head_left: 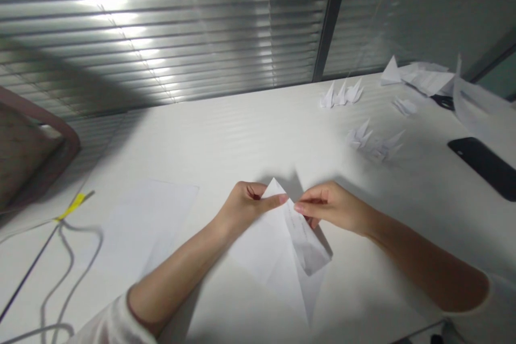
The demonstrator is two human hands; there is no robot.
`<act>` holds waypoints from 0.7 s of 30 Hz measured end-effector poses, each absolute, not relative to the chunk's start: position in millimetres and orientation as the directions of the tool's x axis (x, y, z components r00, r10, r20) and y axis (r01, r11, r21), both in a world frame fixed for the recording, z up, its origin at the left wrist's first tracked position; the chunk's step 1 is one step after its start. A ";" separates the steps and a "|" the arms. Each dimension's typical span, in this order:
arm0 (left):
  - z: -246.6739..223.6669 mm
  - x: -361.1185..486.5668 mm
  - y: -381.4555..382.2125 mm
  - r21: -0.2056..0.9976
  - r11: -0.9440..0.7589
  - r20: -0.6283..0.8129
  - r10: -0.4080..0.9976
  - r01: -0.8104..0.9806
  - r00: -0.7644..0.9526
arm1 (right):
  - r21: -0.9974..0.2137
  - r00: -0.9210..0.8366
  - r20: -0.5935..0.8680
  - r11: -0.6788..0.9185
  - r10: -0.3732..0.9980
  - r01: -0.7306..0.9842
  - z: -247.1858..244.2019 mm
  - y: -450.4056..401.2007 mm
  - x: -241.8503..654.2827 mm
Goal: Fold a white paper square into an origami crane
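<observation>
A white sheet of paper (278,247), partly folded to a point at its far end, is held between both hands over the table. My left hand (248,204) grips it near the tip, thumb on top and the other fingers mostly hidden beneath. On the other side, my right hand (326,205) pinches the right edge between thumb and fingers. A folded flap with faint print lies along that right side, and the paper's lower corner points toward me.
Several folded paper cranes (341,94) stand at the back right, with more paper figures (374,142) nearer. Beyond are loose papers (429,78) and a black phone (481,167). Flat white sheets (145,226) lie left, beside grey cables (70,258) with a yellow tag. Blinds (161,27) line the back.
</observation>
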State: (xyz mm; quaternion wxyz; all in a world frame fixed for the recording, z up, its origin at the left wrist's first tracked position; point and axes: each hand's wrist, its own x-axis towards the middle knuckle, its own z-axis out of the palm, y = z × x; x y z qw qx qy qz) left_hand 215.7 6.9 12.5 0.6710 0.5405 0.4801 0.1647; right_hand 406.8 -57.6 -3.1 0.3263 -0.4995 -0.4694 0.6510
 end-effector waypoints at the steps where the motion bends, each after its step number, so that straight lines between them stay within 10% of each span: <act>1: 12.4 215.9 7.1 0.887 0.363 -0.461 0.744 0.287 0.484 | -0.940 -0.286 -0.337 -0.336 0.897 0.052 -3.6 -57.8 406.8; 11: 2.8 211.0 14.6 0.921 0.320 -0.382 0.853 0.221 0.356 | -0.929 -0.247 0.044 0.130 0.968 0.346 0.2 -73.6 413.9; 16: 0.8 210.2 12.8 0.926 0.305 -0.373 0.836 0.224 0.403 | -0.900 0.048 -0.033 -0.051 0.998 0.434 -0.1 -65.2 416.1; 21: 5.9 208.8 15.7 0.926 0.274 -0.374 0.770 0.261 0.517 | -0.936 -0.015 -0.219 -0.205 0.976 0.286 0.3 -61.8 426.5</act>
